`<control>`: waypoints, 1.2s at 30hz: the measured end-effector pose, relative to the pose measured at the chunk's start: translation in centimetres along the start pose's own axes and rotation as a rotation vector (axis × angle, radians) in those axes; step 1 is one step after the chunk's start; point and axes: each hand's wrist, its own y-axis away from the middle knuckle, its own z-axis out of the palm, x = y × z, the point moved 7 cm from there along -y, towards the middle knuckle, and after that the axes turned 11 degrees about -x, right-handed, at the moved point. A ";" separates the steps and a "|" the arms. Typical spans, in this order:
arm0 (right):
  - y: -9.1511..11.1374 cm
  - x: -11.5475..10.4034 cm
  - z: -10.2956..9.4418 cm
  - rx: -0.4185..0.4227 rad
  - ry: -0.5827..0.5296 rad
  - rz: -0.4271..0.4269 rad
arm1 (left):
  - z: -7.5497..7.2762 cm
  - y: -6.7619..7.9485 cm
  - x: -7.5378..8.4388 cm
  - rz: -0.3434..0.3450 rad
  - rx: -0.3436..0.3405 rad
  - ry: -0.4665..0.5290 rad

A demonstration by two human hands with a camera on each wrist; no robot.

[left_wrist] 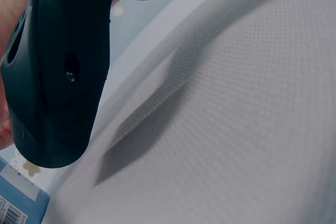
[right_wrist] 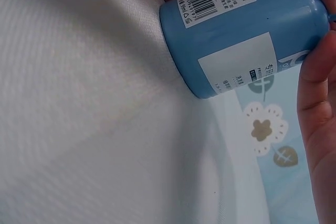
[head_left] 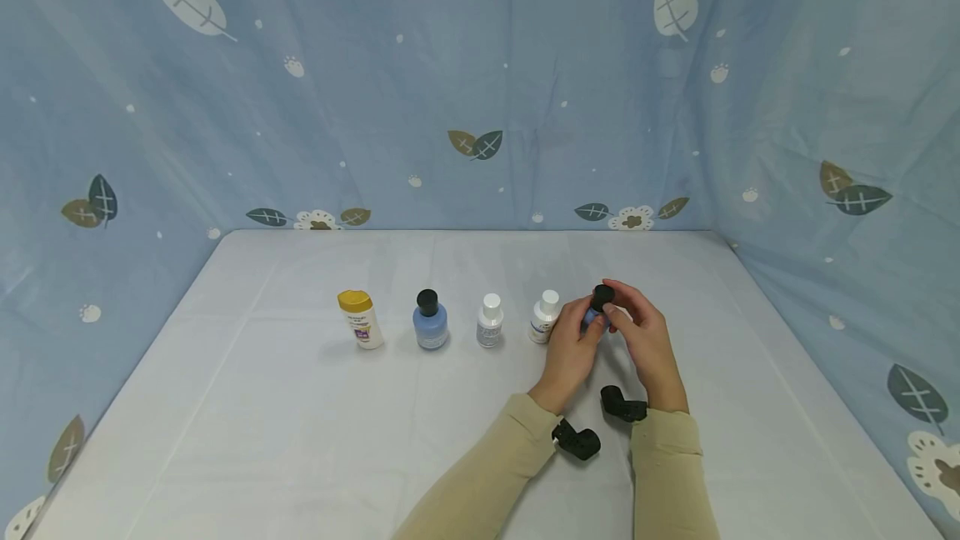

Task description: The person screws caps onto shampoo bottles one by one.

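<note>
At the right end of a row of bottles stands a small blue bottle [head_left: 595,319] with a black cap [head_left: 602,297]. My left hand [head_left: 568,354] grips its body from the left, fingers partly behind it. From the other side my right hand [head_left: 647,342] holds it near the neck and cap, thumb in front and fingers behind. White labels and a barcode show on the blue bottle [right_wrist: 236,35] in the right wrist view, its base at the tabletop. A corner of the blue bottle [left_wrist: 21,195] appears in the left wrist view.
Left of my hands stand a white-capped bottle [head_left: 543,322], a clear white-capped bottle [head_left: 490,325], another blue bottle [head_left: 431,327] with a black cap, and a white bottle [head_left: 363,325] with a yellow cap. A white cloth covers the table [head_left: 300,440]; a blue patterned curtain [head_left: 375,65] surrounds it.
</note>
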 end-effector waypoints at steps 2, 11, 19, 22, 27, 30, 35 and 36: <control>-0.1 0.5 -0.2 0.008 0.002 0.005 | 0.1 0.0 -0.1 -0.008 -0.004 0.002; -0.3 1.0 -0.2 0.031 0.035 0.016 | 0.2 -0.1 -0.4 -0.017 -0.013 0.012; -0.5 1.3 0.0 0.059 0.109 0.038 | 0.3 -0.1 -0.4 -0.009 -0.015 0.011; -0.5 1.3 0.1 0.071 0.139 0.045 | 0.2 -0.1 -0.4 -0.008 -0.015 0.004; -0.6 1.3 0.0 0.057 0.133 0.063 | 0.2 -0.1 -0.3 0.008 -0.002 -0.009; -0.5 1.3 -0.1 0.027 0.139 0.068 | 0.2 -0.2 -0.3 0.005 -0.002 0.003; -0.4 1.3 -0.1 -0.030 0.115 0.051 | 0.3 -0.1 -0.6 -0.020 -0.018 0.035; -0.4 1.3 -0.2 -0.039 0.103 0.043 | 0.3 -0.1 -0.6 -0.025 -0.021 0.038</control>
